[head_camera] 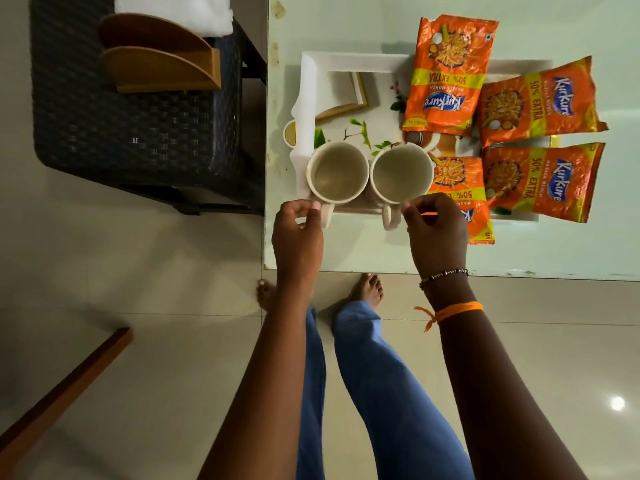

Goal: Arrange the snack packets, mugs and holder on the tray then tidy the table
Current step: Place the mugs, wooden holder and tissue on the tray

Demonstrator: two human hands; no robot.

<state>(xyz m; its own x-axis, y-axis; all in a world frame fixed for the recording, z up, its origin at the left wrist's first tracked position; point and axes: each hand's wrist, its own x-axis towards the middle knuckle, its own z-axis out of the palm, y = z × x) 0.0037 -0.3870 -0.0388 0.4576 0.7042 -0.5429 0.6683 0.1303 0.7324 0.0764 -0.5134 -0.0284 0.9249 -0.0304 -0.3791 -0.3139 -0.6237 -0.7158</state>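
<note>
At the tray's near edge, left hand and right hand pinching mug handles, holder far left.

Counts only. Snack packets: 4, all orange. One at upper middle-right, one right of it, one at mid right, one partly hidden just left of that. Mugs: 2, cream, side by side at frame centre, left mug and right mug. Tray: 1, white. Wooden holder: 1, upper left, on a dark wicker chair, 1. Worktop: 1. Hands: 2, left hand, right hand. Bare feet: 2, lower middle.
</note>
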